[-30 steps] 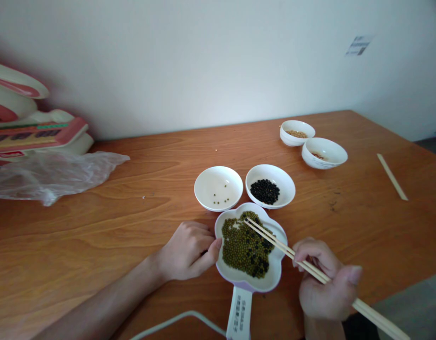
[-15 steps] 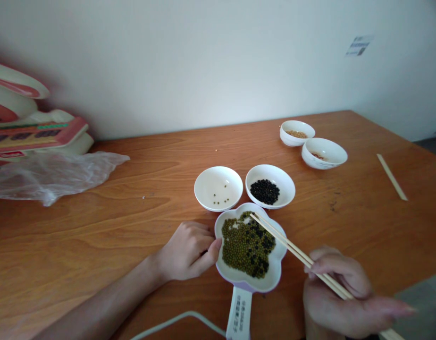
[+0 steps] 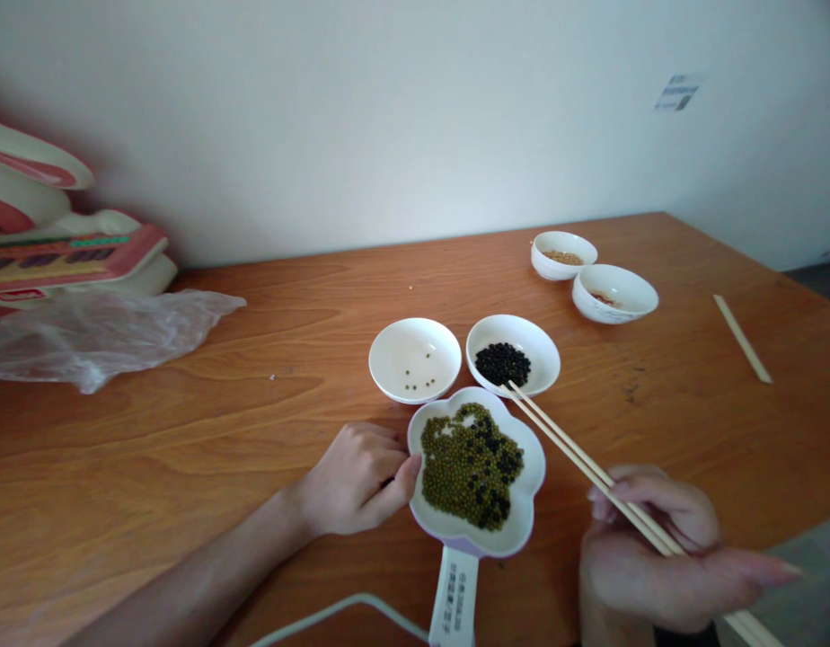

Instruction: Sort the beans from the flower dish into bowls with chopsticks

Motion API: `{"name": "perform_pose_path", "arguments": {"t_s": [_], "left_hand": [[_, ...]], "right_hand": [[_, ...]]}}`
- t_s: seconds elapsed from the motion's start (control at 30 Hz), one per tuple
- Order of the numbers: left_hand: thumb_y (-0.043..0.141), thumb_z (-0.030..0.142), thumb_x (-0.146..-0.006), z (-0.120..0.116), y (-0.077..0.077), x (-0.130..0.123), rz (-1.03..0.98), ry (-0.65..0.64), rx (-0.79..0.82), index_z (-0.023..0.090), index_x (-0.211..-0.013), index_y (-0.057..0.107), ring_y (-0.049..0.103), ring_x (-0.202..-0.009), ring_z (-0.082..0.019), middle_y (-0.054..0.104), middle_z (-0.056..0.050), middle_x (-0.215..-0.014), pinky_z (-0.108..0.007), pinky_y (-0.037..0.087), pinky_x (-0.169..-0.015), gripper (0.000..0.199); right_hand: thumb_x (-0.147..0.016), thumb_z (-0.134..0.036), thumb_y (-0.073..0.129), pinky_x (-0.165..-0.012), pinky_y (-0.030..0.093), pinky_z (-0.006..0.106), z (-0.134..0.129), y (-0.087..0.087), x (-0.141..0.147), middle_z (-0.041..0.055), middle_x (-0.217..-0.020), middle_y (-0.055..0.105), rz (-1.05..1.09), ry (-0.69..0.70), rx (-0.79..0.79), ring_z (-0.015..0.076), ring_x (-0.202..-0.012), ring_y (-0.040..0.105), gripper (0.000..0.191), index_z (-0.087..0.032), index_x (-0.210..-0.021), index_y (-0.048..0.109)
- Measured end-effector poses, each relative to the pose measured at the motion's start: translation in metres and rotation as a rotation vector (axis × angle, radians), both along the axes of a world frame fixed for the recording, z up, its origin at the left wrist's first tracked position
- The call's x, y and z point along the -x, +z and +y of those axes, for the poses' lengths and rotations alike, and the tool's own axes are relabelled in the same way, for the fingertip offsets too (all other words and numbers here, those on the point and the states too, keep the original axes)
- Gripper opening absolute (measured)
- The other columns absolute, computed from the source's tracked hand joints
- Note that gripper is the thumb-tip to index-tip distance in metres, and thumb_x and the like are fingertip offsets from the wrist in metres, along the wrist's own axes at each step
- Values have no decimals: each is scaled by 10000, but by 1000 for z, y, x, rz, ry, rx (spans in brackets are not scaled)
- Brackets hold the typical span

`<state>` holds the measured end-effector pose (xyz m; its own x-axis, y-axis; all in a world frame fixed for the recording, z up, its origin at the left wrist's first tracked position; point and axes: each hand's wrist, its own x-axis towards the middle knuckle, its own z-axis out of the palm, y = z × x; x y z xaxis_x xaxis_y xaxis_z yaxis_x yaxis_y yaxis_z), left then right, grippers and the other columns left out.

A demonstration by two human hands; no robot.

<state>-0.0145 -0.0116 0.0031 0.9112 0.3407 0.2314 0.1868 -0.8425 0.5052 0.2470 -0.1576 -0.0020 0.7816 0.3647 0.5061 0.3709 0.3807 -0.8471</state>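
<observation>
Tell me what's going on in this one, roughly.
A person's right hand holds a pair of chopsticks, tips at the near rim of a white bowl of black beans. The left hand rests against the edge of a flower-shaped dish holding mostly green beans with black ones mixed in. Beside the black-bean bowl, another white bowl has only a few green beans. Two more bowls stand farther back.

Flower-shaped dish (image 3: 525, 508): smooth, plastic-looking, soft sheen
Table (image 3: 307, 350) under dish: glossy, grained wood
White bowls (image 3: 388, 359) just beyond dish: smooth, glossy
Chopsticks (image 3: 564, 438) right of dish: matt wood
Bag (image 3: 138, 332) left of dish: crinkled plastic
</observation>
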Motion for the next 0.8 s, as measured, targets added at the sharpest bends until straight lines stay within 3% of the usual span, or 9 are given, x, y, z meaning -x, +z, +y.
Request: {"name": "perform_pose_path", "arguments": {"t_s": [0.2,0.37,0.57,0.8], "left_hand": [[356,229,-1085,1,0,-1,0,-4,2,189,-654,440,494,-570,-134,605,-17,-626,-335,306,-614,442],[353,237,-1086,0,0,-1,-5,-3,9,188,-658,438,491,-567,-131,599,-16,-624,-331,301,-607,439],[362,229,-1080,0,0,0,-8,-2,8,194,-654,437,487,-563,-137,595,-14,-621,-343,304,-604,434],[364,221,-1078,1,1,-1,-9,-4,5,197,-646,446,491,-564,-141,599,-14,-620,-353,312,-603,440]], "right_hand": [[-1005,-748,122,-433,368,289,0,2,1,15,-488,561,-29,85,2,157,-460,530,842,-216,-655,673],[-1026,-706,173,-502,401,311,-4,2,8,30,-535,587,-63,184,10,178,-540,563,796,-211,-691,699],[-1018,-725,222,-512,409,301,-2,5,18,29,-580,601,-54,372,174,162,-557,551,779,-205,-663,679],[-1008,-729,261,-520,407,293,2,8,21,29,-586,585,-20,362,240,156,-567,516,752,-203,-660,669]]}}
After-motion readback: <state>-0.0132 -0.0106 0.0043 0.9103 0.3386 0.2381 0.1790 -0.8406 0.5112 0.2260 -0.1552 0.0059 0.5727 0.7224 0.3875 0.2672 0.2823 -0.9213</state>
